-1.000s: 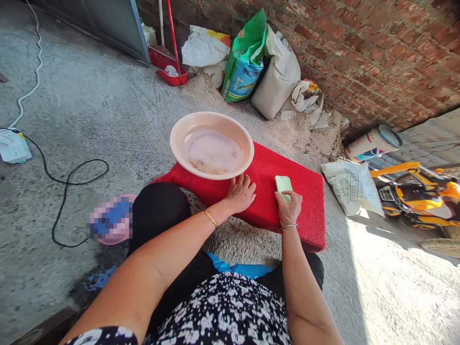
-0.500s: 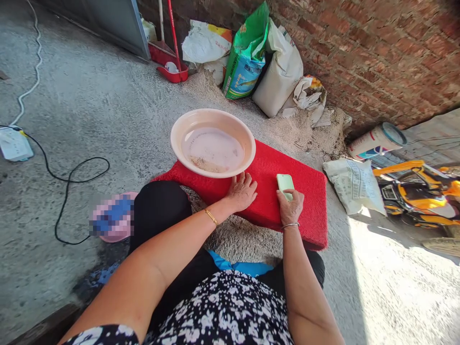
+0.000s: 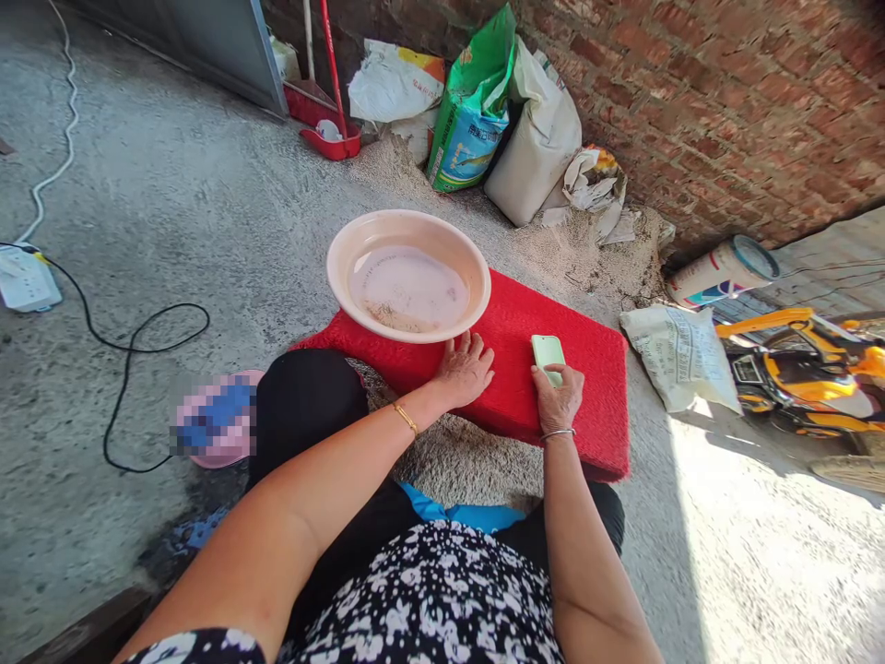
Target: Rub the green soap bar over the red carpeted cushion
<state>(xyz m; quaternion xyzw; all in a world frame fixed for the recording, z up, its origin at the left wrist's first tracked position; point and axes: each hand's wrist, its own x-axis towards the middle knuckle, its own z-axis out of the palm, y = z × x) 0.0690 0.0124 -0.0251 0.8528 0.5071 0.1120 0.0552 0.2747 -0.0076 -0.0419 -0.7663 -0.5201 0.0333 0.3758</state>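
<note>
My right hand [image 3: 561, 397] had a narrow grip on the near end of a pale green phone [image 3: 548, 350], thumb along its left edge and fingers curled at the right. The phone was at the right part of the red-covered bench [image 3: 591, 378]; whether it lay flat or was slightly raised, I could not tell. My left hand [image 3: 466, 371] held nothing, palm down on the red cover with fingers spread, tips just beside the near rim of the cream basin [image 3: 401, 333]; contact with the rim was unclear. Cloudy water [image 3: 407, 277] stood in the basin, on the left part of the bench. The step in hand, I judged, was handling the phone while my left hand rested. The next move called for a secure pinch and keeping the phone away from the water.
</note>
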